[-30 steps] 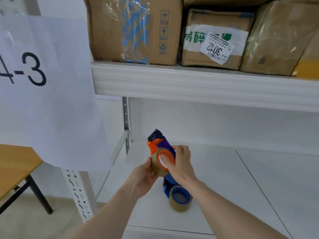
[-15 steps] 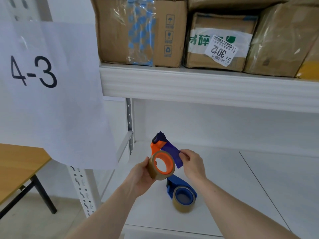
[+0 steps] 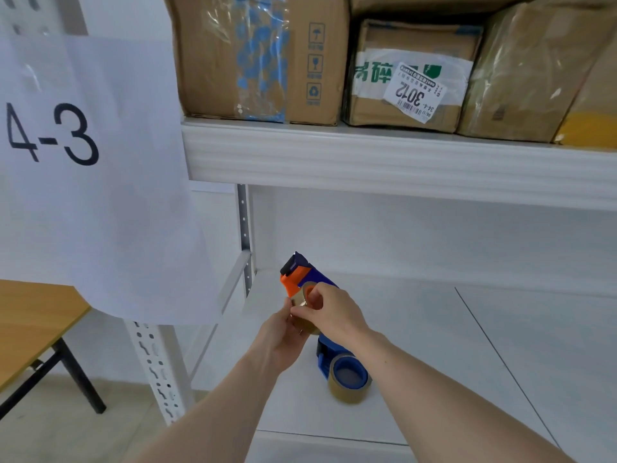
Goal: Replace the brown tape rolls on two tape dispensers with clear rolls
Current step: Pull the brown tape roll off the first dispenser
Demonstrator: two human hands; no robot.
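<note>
An orange and blue tape dispenser [image 3: 298,275] is held up over the white shelf [image 3: 434,345], with a brown tape roll [image 3: 304,297] on its orange hub. My left hand [image 3: 278,339] grips the roll and dispenser from below and the left. My right hand [image 3: 334,310] covers the roll from the right, its fingertips pinching at the roll's edge. Most of the roll is hidden by my fingers. A second, blue dispenser [image 3: 337,357] lies on the shelf below my hands, carrying its own brown roll [image 3: 349,387].
Several cardboard boxes [image 3: 410,75] stand on the upper shelf [image 3: 384,162]. A white paper sheet marked 4-3 [image 3: 83,168] hangs at the left over a perforated upright [image 3: 155,365]. A wooden table [image 3: 30,322] is at the far left.
My right hand has come back from the dispenser's blue body onto the brown roll and now pinches its edge. The view has shifted slightly.
</note>
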